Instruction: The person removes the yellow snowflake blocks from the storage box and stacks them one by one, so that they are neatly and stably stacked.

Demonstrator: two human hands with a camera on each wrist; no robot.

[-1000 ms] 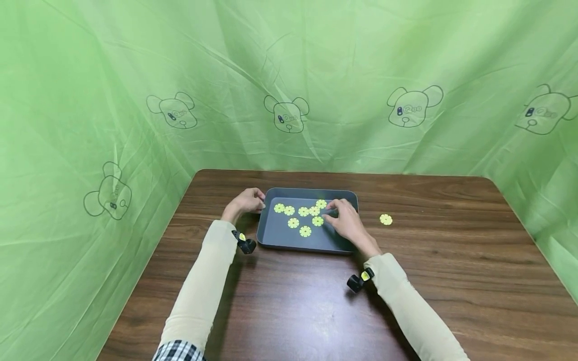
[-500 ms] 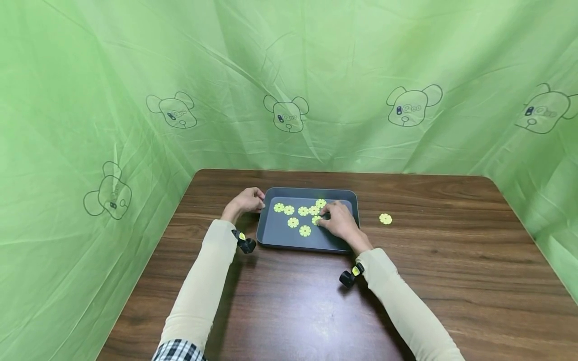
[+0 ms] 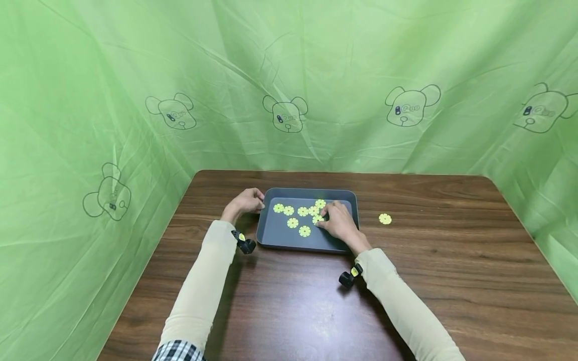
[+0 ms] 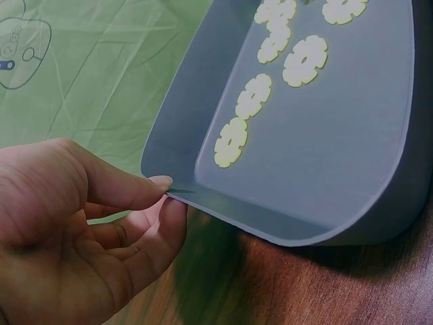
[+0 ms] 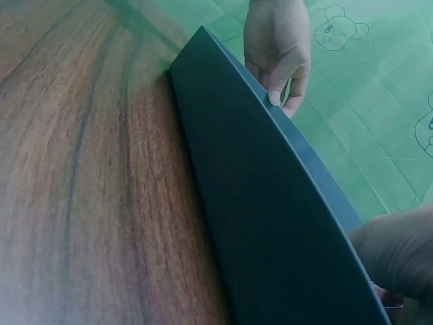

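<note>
In the head view my left hand (image 3: pixel 246 202) is at the left end of a dark grey rectangular tray (image 3: pixel 289 240). Thumb and fingers pinch the tray's rim, as the left wrist view shows close up. Several flat yellow notched discs, like interlocking building discs, lie in the tray; one disc (image 3: pixel 304 231) is nearest the front wall. My right hand (image 3: pixel 340 220) reaches over the tray, thumb and fingers curled about another yellow disc (image 3: pixel 317 219) right of centre. From the right wrist view, the tray wall hides most of the right fingers (image 5: pixel 399 254).
One more loose yellow disc (image 3: pixel 385 219) lies on the wooden table (image 3: pixel 451 240) to the tray's right. Green cloth (image 3: pixel 289 65) with bear-head outlines hangs behind the table and at both sides.
My right hand has moved slightly left, and its spread thumb and fingers have closed in around the disc at right of centre. The left hand has stayed on the rim.
</note>
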